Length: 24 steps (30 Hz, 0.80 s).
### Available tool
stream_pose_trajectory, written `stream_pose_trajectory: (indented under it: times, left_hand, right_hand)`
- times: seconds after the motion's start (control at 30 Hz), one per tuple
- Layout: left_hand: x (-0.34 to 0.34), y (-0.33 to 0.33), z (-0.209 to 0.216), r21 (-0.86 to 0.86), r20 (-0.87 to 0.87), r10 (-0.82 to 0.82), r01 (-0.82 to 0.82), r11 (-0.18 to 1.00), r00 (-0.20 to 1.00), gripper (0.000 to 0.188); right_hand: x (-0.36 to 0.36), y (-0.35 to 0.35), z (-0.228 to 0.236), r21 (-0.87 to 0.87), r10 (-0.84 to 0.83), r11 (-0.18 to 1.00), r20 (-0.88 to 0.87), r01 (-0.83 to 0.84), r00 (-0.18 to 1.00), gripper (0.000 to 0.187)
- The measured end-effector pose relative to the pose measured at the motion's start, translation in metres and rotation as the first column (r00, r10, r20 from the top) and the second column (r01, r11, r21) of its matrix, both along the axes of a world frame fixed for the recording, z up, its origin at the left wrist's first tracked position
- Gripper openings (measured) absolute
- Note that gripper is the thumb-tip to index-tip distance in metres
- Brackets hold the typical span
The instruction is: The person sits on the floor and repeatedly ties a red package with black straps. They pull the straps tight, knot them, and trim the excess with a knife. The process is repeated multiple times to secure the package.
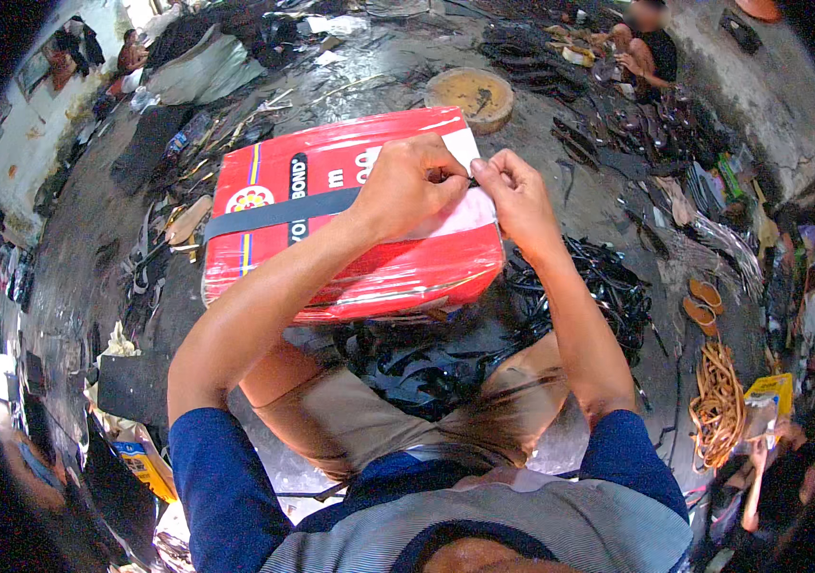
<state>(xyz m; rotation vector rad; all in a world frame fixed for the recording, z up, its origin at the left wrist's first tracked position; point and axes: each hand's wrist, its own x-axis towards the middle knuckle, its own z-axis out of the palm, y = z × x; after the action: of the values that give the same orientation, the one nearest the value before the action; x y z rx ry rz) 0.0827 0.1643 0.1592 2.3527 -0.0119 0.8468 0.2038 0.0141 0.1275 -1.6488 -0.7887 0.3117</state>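
Note:
A red carton (350, 296) wrapped in clear plastic lies before me, above my folded legs. Across its top runs a flat black strip (283, 214), coming from the left edge and passing beneath my left hand. My left hand (412, 186) is closed near the carton's right end, its fingers curled in a pinch. Close beside it, my right hand (520, 202) pinches with thumb and forefinger at the carton's right edge. A dark bit of the strip shows between the two hands; the fingers hide most of it.
Glossy black strips (589, 296) lie heaped right of the carton, with more black scraps (426, 377) between my legs. A round wooden block (470, 98) stands beyond. Tan cords (719, 401) and sandals (703, 304) lie at right. Another person (654, 57) sits at the far right.

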Motion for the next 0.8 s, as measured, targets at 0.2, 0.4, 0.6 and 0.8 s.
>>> stream_pose_trajectory:
  times: [0.2,0.4,0.6,0.8]
  left_hand:
    - [0.002,-0.010,-0.011,-0.199,0.044,-0.005,0.014,0.980,0.999,0.008]
    - [0.013,-0.011,-0.011,-0.234,0.088,-0.066,0.085,0.969,0.994,0.008]
    - [0.015,-0.011,-0.013,-0.233,0.076,-0.045,0.061,0.970,0.996,0.006]
    - [0.010,-0.006,-0.015,-0.287,0.056,-0.032,0.047,0.957,0.998,0.004]
  right_hand:
    - [-0.013,-0.007,0.000,0.296,0.258,0.952,-0.630,-0.081,0.733,0.029]
    - [-0.001,-0.017,-0.008,0.293,0.282,0.954,-0.821,-0.058,0.496,0.039]
    - [0.019,0.013,0.043,-0.196,-0.084,0.975,0.125,0.108,0.989,0.047]
    - [0.025,0.034,0.001,-0.072,-0.180,0.972,0.388,0.224,0.904,0.034]
